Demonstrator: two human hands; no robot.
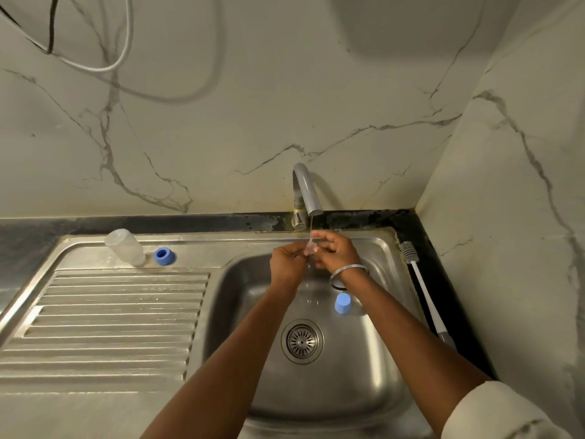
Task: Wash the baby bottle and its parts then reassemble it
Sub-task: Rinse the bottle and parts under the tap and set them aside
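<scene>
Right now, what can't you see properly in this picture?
Head view: the clear part, too small and see-through, mostly covered by fingers of the left hand and right hand.
Head view: the cables, cut off by the top edge.

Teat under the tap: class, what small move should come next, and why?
Probably set the teat on the drainer beside the blue ring and bottle: the left hand and right hand pinch it under the tap, those parts already stand there, and the blue cap lies in the basin.
</scene>
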